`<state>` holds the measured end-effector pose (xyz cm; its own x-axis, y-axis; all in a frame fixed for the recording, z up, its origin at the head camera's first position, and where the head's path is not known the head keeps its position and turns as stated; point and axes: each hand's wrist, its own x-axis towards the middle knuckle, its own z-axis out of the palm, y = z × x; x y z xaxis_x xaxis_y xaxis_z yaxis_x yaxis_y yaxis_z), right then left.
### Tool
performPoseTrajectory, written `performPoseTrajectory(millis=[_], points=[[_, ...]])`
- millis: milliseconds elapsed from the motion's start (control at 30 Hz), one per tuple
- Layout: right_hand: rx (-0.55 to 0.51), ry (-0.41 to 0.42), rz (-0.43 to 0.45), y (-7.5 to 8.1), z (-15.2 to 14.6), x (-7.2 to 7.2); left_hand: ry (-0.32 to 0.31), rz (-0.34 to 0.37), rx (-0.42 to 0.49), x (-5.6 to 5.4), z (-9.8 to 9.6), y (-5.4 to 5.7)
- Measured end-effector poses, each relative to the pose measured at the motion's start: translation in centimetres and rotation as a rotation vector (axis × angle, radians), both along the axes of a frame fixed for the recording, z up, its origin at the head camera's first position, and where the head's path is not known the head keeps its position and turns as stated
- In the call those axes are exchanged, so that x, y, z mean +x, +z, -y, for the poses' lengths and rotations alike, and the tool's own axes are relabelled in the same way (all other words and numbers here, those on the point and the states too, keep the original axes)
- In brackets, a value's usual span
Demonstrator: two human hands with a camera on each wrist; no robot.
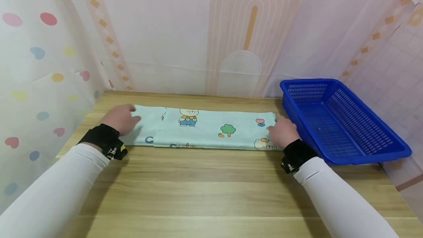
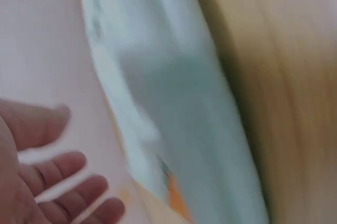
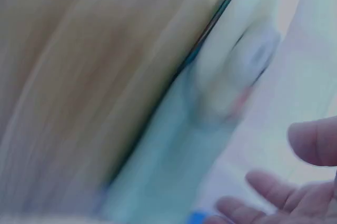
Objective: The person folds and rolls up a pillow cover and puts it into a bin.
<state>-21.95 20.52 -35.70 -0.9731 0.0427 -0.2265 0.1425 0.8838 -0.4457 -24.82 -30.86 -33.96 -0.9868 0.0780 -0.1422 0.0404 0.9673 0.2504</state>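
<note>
A mint-green cloth (image 1: pixel 205 129) printed with cartoon bears, a tree and lettering lies folded into a long strip across the wooden table. My left hand (image 1: pixel 120 119) is at its left end, thumb and fingers apart. In the left wrist view, that hand (image 2: pixel 58 171) has its fingers loosely extended beside the blurred cloth (image 2: pixel 184 108), nothing between them. At the strip's right end is my right hand (image 1: pixel 285 131). The right wrist view shows this hand (image 3: pixel 295 187) with thumb and fingers spread, a gap between them and the cloth (image 3: pixel 163 155). Whether either hand touches the fabric, I cannot tell.
A blue plastic basket (image 1: pixel 305 127) with slotted sides stands on the right of the table, close beyond my right hand. Bare wood (image 1: pixel 198 190) lies in front of the cloth. Patterned hangings (image 1: pixel 165 47) rise behind the table and on both sides.
</note>
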Motion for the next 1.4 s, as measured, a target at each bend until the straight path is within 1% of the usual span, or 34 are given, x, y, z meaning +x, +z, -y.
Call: performPoseTrajectory(millis=[33, 100, 200, 300, 367, 433, 467, 533, 600, 733, 900, 1100, 1233, 1400], points=[[0.001, 0.064, -0.040, 0.1, 0.6, 0.4, -0.034, -0.007, 0.010, 0.4, -1.1, 0.2], [-0.009, 0.209, -0.101, 0.5, 2.1, 1.5, -0.128, -0.029, 0.035, 1.4, -3.6, 0.6], [-0.022, 0.413, -0.157, 0.9, 4.6, 3.4, -0.259, -0.020, 0.066, 3.6, -7.8, 1.2], [0.008, 0.593, -0.152, 1.0, 6.9, 5.0, -0.409, -0.024, 0.061, 5.4, -11.1, 0.8], [0.063, 0.689, -0.148, 0.7, 8.1, 5.8, -0.486, -0.004, 0.030, 6.4, -12.9, 0.2], [0.115, 0.753, -0.137, 0.2, 9.1, 6.2, -0.550, 0.019, -0.011, 7.0, -14.3, -0.3], [0.145, 0.774, -0.133, 0.0, 9.5, 6.4, -0.571, 0.034, -0.038, 7.3, -14.9, -0.5], [0.193, 0.795, -0.117, -0.4, 10.3, 6.5, -0.579, 0.078, -0.081, 7.7, -15.7, -0.8], [0.218, 0.800, -0.101, -0.6, 10.9, 6.5, -0.581, 0.107, -0.111, 7.8, -16.2, -1.1], [0.244, 0.794, -0.068, -1.1, 11.7, 6.2, -0.573, 0.147, -0.123, 8.0, -16.5, -1.4], [0.241, 0.785, -0.044, -1.5, 12.0, 6.0, -0.561, 0.171, -0.115, 8.0, -16.4, -1.8], [0.256, 0.808, -0.025, -1.8, 12.0, 5.9, -0.550, 0.189, -0.114, 8.3, -16.1, -2.4], [0.284, 0.818, -0.007, -2.0, 11.8, 5.7, -0.546, 0.194, -0.114, 8.3, -15.6, -2.7], [0.298, 0.821, 0.046, -1.6, 11.2, 5.7, -0.547, 0.196, -0.106, 8.2, -14.4, -2.8]])
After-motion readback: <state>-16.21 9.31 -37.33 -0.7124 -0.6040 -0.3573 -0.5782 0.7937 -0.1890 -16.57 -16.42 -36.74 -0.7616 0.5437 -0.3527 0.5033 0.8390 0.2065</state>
